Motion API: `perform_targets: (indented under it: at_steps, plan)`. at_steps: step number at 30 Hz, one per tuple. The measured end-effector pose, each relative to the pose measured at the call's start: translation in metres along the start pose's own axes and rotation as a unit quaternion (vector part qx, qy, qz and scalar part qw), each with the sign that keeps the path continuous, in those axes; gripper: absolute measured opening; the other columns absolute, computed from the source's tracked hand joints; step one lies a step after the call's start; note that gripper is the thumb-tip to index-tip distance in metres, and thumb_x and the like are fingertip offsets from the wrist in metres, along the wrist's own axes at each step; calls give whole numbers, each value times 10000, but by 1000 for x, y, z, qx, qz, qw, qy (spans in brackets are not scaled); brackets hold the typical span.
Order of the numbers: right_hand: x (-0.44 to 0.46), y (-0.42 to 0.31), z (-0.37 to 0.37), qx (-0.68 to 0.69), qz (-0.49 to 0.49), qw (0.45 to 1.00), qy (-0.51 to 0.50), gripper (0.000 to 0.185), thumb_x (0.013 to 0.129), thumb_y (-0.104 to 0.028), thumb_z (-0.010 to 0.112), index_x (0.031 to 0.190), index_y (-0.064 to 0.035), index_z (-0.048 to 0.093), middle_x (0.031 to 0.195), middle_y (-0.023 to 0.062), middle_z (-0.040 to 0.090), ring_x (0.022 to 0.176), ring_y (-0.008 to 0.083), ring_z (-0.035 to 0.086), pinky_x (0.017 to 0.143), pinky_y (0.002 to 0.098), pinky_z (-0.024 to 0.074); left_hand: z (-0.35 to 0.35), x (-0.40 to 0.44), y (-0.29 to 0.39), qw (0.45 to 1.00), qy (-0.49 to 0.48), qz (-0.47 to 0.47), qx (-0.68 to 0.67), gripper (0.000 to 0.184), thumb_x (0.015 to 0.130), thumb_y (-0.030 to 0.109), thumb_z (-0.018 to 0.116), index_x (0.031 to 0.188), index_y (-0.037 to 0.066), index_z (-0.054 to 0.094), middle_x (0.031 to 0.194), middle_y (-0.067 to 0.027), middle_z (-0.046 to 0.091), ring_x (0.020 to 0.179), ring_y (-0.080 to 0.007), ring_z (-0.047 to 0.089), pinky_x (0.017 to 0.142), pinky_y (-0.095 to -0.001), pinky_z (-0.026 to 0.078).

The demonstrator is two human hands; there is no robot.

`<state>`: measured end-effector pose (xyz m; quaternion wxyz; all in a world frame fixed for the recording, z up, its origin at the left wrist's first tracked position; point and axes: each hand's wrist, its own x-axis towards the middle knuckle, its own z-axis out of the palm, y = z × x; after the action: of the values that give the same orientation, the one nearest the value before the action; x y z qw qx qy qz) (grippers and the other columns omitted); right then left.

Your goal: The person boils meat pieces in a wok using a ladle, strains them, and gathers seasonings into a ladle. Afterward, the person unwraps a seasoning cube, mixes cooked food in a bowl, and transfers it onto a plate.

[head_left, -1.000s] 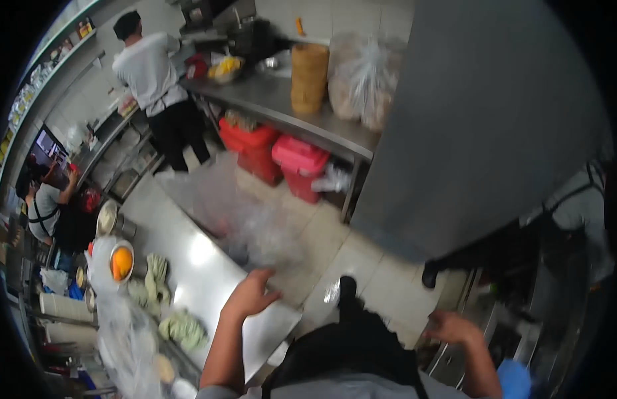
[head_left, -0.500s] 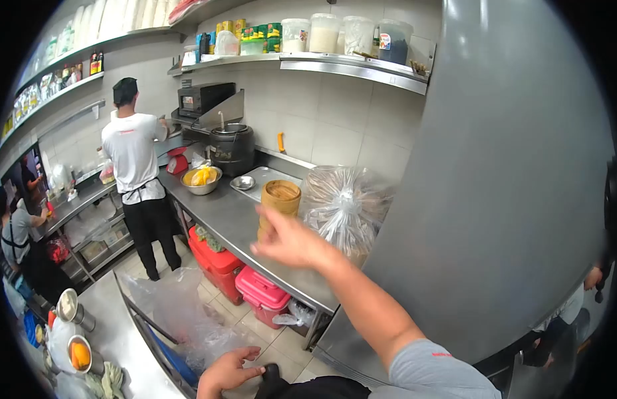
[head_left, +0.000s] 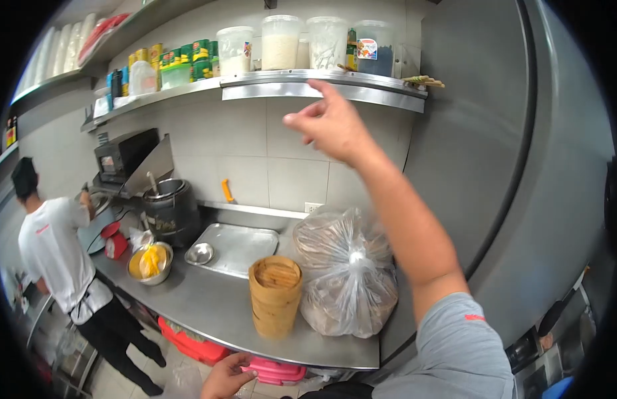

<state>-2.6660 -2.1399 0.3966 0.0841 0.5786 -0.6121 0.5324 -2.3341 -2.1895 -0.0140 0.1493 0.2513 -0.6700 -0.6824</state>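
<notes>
My right hand (head_left: 335,126) is raised before the wall shelf (head_left: 255,80), its index finger stretched up and left toward the shelf's edge. It holds nothing, and the thumb stands apart from the fingers. Low at the bottom, my left hand (head_left: 227,378) hovers by the counter's front edge with loosely bent fingers and nothing in them. Stacked bamboo steamers (head_left: 275,296) stand on the steel counter (head_left: 208,306). Right of them sits a large knotted clear plastic bag (head_left: 351,279) of brownish contents. White-lidded tubs (head_left: 280,43) and a dark-filled tub (head_left: 375,50) line the shelf.
A metal tray (head_left: 238,246), a small bowl (head_left: 199,254), a bowl of yellow food (head_left: 150,263) and a black pot (head_left: 170,213) occupy the counter. A co-worker (head_left: 59,253) stands at left. A tall steel cabinet (head_left: 478,133) borders the right, and pink bins (head_left: 275,371) sit below.
My right hand has risen from in front of the steamers to the shelf. The view has turned right and come closer to the counter. My left hand stays low and empty.
</notes>
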Motion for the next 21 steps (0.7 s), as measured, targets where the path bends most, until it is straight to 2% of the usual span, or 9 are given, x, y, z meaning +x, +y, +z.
perform_targets:
  at_steps: [2,7,12,14,16,18,19,20,21]
  plan:
    - [40,24,-13,-133,-34,989,53,749,786,-249,726,1396,30,393,858,96,650,842,201,645,833,319,518,-30,27,13,999,20,36,33,480,850,31,692,1273,-89,498,1117,-139,642,946,-217,652,857,-309,531]
    - [164,76,-69,-317,-59,932,166,371,838,-223,598,1153,-35,650,1144,178,656,1056,306,629,915,355,486,-76,98,13,994,29,40,94,492,839,35,697,1283,-62,511,1148,-145,635,990,-202,632,872,-320,523]
    - [253,137,-114,-298,-58,938,169,348,841,-206,577,1124,-25,666,1164,195,646,1065,325,625,922,369,482,-74,134,27,995,-37,67,69,514,816,85,732,1265,-64,532,1191,-163,627,1032,-210,622,892,-320,512]
    - [260,145,-111,-375,64,898,221,363,840,-224,574,1100,10,669,1163,217,640,1069,331,625,921,377,483,-78,136,24,996,-9,41,78,509,820,76,724,1269,-65,529,1189,-161,631,1028,-214,625,881,-322,516]
    - [270,139,-112,-388,78,893,213,378,832,-230,573,1078,39,671,1163,245,632,1076,343,623,917,383,488,-84,127,15,996,18,9,88,504,824,67,716,1272,-66,526,1188,-158,634,1025,-219,628,870,-324,520]
    - [293,136,-115,-667,107,737,-9,365,832,-239,571,1059,19,692,1169,260,624,1077,353,623,912,388,497,-89,112,-1,995,89,-45,-14,533,780,98,750,1250,-59,551,1125,-166,668,977,-233,661,841,-331,533]
    - [303,140,-117,-594,124,791,78,340,826,-212,585,1057,21,675,1135,270,633,1061,380,623,902,398,506,-94,104,-15,995,91,-43,-7,569,798,186,741,1269,-58,536,1146,-202,642,1011,-277,633,874,-363,509]
    - [311,143,-120,-594,120,792,74,340,826,-212,585,1057,21,675,1135,270,633,1061,380,623,902,398,506,-96,96,-15,995,94,-42,0,614,815,274,732,1288,-56,520,1168,-238,615,1045,-321,606,908,-395,485]
    - [318,144,-126,-555,76,813,161,343,820,-180,595,1085,34,634,1150,262,626,1080,389,610,908,406,504,-101,88,-11,994,97,-43,-4,614,815,274,732,1288,-56,520,1168,-238,615,1045,-321,606,908,-395,485]
